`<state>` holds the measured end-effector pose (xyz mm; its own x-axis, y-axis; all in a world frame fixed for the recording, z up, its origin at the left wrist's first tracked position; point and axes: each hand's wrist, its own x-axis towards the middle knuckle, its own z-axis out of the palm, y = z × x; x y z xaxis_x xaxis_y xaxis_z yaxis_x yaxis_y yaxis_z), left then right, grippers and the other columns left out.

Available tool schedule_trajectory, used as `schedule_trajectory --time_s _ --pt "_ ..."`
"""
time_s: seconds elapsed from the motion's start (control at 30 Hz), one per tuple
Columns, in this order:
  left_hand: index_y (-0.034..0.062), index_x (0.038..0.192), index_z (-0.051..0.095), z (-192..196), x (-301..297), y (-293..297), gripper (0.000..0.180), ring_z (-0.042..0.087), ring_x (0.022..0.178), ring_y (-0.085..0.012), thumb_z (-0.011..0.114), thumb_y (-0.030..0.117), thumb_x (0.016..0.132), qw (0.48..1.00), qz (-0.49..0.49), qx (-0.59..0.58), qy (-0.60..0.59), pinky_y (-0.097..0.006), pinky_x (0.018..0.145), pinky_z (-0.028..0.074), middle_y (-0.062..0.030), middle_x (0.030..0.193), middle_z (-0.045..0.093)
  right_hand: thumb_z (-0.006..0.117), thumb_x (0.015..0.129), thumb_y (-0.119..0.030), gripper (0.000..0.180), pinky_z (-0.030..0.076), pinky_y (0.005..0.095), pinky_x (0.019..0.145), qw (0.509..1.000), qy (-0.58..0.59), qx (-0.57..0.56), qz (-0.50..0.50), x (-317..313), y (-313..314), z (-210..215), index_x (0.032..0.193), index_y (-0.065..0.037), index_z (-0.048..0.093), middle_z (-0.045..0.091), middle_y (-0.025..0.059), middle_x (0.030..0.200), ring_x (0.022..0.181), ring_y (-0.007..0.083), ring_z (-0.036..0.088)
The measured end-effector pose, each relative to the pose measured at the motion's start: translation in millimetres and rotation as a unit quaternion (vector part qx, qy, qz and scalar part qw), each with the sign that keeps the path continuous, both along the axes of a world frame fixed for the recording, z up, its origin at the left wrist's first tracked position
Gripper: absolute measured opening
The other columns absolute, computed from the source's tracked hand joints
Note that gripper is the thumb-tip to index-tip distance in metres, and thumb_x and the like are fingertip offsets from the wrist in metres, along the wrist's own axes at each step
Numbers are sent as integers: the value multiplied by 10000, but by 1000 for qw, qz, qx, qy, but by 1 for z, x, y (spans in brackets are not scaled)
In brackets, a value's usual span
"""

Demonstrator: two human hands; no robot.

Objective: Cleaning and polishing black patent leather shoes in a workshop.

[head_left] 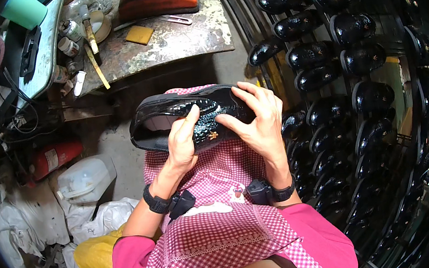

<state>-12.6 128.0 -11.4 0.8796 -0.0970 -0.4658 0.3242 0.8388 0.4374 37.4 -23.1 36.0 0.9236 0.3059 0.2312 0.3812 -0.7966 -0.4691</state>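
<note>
Two bare hands hold one glossy black shoe [205,122] just on the person's side of the worktable [189,40], lower in view than its near edge and above the lap of a pink checked apron [209,234]. The left hand [180,144] is clamped on the shoe beside its opening, thumb laid on the woven upper; its other fingers are hidden, so I cannot tell how they are placed. The right hand [262,126] grips the toe end, thumb pressed on the upper and fingers spread over the far side, with the shoe between them. A small gold ornament [213,135] sits on the upper, on the side away from the worktable.

On the worktable lie a yellow square pad [140,35], a brush [89,32] and an orange block-like object [159,1]. To the right of the worktable stand many other black shoes [351,27] in rows. Nearer the person than the worktable's left part are a red fire extinguisher [57,157] and a translucent plastic container [87,178].
</note>
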Motion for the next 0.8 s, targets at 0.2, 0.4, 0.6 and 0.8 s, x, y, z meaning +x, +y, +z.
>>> schedule_trajectory --time_s 0.2,0.4,0.6,0.8 --pt "-25 1033 563 -1 1 0 315 633 788 -153 397 225 938 1000 -26 15 -2 -258 689 528 -105 935 636 715 653 -321 332 340 350 839 994 -23 45 -98 -3 7 -22 874 -78 666 611 51 981 895 225 543" --pt "-24 1053 548 -5 3 0 315 635 798 -165 389 223 939 999 1 -43 2 -273 705 537 -112 949 631 734 628 -353 386 345 351 833 1000 -12 23 -7 5 3 -7 865 -57 665 610 53 985 911 219 533" --pt "-38 1086 524 -6 4 1 335 631 843 -181 362 219 946 998 -12 -61 -16 -287 739 539 -132 987 617 738 626 -371 392 344 360 835 996 -30 15 -78 3 11 -19 841 -53 662 610 53 981 938 217 530" --pt "-36 1066 541 -15 3 4 338 640 793 -182 375 230 942 998 -26 -57 -24 -286 700 544 -126 958 627 742 620 -350 379 337 358 851 998 -37 9 -58 2 11 -9 848 -58 660 619 44 965 930 216 538"
